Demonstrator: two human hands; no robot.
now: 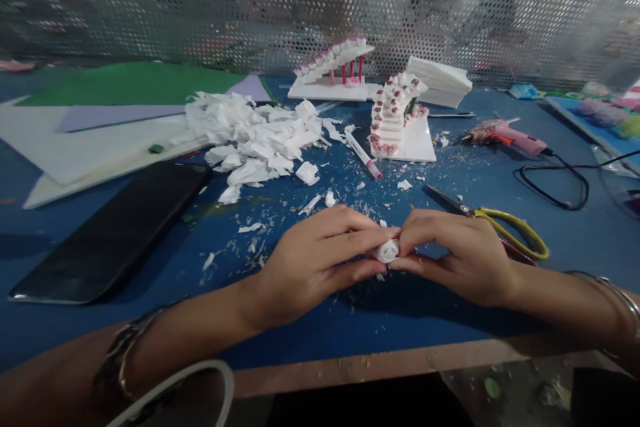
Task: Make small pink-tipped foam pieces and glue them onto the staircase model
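Note:
Between both hands, just above the front of the blue table, is a small white rolled paper piece (pixel 388 251) with a spiral end like a paper rose. My left hand (pixel 320 250) pinches it from the left, thumb below and fingers above. My right hand (pixel 455 253) closes on its right side with thumb and forefinger. Right behind my right hand lie scissors (pixel 505 227) with yellow handles, partly hidden by it. A heap of torn white paper (pixel 255 137) spreads beyond my left hand, with loose scraps nearby. A white marker (pixel 363 155) with a pink end lies behind the hands.
Two small model staircases (pixel 333 73) (pixel 393 117) stand at the back on white bases. A pink glue gun (pixel 510 137) with a black cord lies at right. A black phone (pixel 120 233) lies left, near white boards (pixel 75 147) and a green sheet (pixel 135 83). A perforated metal panel (pixel 280 7) rises behind.

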